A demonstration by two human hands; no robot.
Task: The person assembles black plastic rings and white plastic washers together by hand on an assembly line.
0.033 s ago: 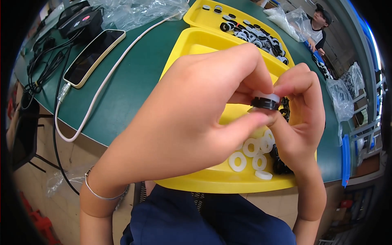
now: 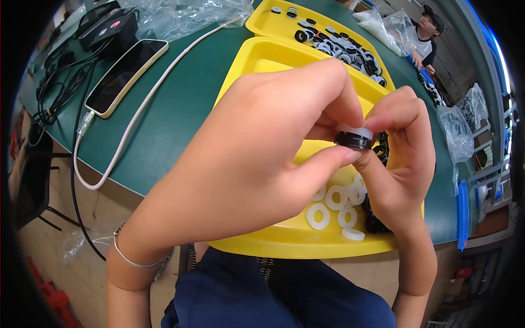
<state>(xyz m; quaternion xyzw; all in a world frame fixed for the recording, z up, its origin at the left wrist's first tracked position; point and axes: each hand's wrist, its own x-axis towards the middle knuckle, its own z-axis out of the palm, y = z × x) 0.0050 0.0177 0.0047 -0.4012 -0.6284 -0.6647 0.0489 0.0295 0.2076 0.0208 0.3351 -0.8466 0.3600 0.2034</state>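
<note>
Over the near yellow tray, both my hands pinch one small part between their fingertips. It is a black ring with a white ring on top of it. My left hand grips it from the left, thumb at the black ring's lower edge. From the right, my right hand closes index finger and thumb on it, above and below. Flat white washers lie in the tray under my hands. Black rings are beside them, partly hidden by my right hand.
A second yellow tray behind holds a pile of black and white rings. To the left lie a phone with a white cable, black cords and an adapter. Plastic bags and another person are at the far right.
The held rings and my fingertips have shifted very slightly left. My left thumb has tipped up a little against the black ring. Nothing else has visibly moved.
</note>
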